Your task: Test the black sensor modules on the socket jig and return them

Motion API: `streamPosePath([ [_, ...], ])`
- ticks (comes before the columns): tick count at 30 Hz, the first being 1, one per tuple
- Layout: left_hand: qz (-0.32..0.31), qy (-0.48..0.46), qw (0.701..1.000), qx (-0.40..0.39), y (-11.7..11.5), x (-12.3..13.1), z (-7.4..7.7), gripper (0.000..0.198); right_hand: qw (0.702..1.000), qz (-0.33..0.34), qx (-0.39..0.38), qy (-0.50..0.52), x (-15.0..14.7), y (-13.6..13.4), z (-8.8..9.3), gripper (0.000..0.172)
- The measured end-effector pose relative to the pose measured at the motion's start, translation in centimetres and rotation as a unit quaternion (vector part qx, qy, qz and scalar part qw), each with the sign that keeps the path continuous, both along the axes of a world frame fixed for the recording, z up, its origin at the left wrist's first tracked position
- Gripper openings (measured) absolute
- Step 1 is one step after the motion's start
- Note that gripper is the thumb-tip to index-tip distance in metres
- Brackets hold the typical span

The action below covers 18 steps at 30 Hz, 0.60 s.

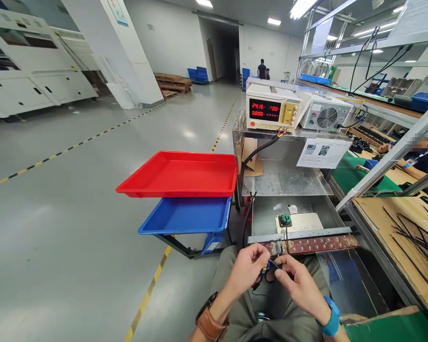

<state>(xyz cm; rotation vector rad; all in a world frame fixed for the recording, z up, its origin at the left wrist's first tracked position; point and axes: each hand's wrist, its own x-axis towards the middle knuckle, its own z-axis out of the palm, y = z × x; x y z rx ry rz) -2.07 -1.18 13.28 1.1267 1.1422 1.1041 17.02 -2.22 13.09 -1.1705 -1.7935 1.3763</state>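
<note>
My left hand (248, 267) is pinched closed on one end of a thin black cable (275, 265), just in front of the metal fixture. Thumb and fingers of my right hand (299, 283) close on the same cable a short way to the right. Small blue and yellow parts (266, 267) show beneath my fingertips, partly hidden, with dark leads hanging over my lap. Right behind the hands runs a reddish-brown terminal strip (321, 244) with rows of screws. On a pale plate (308, 222) in the open metal tray sits a round green-and-black connector (284, 220), and a black cable runs down from it.
A power supply (266, 110) with red digits stands on the metal stand, beside a grey fan unit (326, 117). To the left are a red tray (196, 175) and a blue tray (190, 216). Black cables (417, 237) lie on the right bench; a co-worker (426, 156) sits beyond.
</note>
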Motion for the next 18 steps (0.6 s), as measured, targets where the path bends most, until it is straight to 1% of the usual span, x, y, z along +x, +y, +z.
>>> streamPosePath([
  [2, -0.07, -0.023, 0.996, -0.051, -0.1, -1.1, -0.1, 0.046, 0.997, -0.014, 0.065, -0.048, 0.2, -0.6, 0.3, 0.028],
  [3, -0.107, -0.042, 0.99, -0.081, -0.1, -1.7, -0.3, 0.046, 0.994, -0.005, 0.092, -0.062, 0.3, -0.8, 0.5, 0.025],
  [5, -0.181, -0.087, 0.969, -0.142, -0.3, -2.7, -0.9, 0.043, 0.989, 0.034, 0.125, -0.068, 0.4, -1.0, 0.9, 0.024],
  [7, -0.24, -0.132, 0.942, -0.196, -0.6, -3.3, -1.8, 0.044, 0.989, 0.064, 0.123, -0.045, 0.4, -1.0, 0.8, 0.025],
  [9, -0.26, -0.169, 0.921, -0.235, -1.0, -3.3, -3.1, 0.05, 0.994, 0.076, 0.079, 0.004, 0.0, -0.8, -0.1, 0.029],
  [11, -0.228, -0.194, 0.92, -0.254, -1.5, -2.6, -4.8, 0.057, 0.996, 0.068, 0.017, 0.053, -0.8, -0.6, -1.7, 0.037],
  [13, -0.148, -0.207, 0.933, -0.254, -2.2, -1.7, -6.7, 0.06, 0.997, 0.031, -0.023, 0.063, -1.8, -0.4, -3.5, 0.042],
  [14, -0.095, -0.205, 0.943, -0.246, -2.5, -1.2, -7.6, 0.059, 0.999, 0.005, -0.025, 0.046, -2.4, -0.3, -4.3, 0.042],
  [16, 0.017, -0.183, 0.958, -0.219, -3.2, -0.5, -9.3, 0.055, 0.998, -0.049, 0.012, -0.023, -3.3, -0.1, -5.6, 0.04],
  [18, 0.107, -0.137, 0.967, -0.184, -3.8, -0.1, -10.5, 0.051, 0.988, -0.082, 0.068, -0.109, -4.0, 0.1, -6.4, 0.035],
])
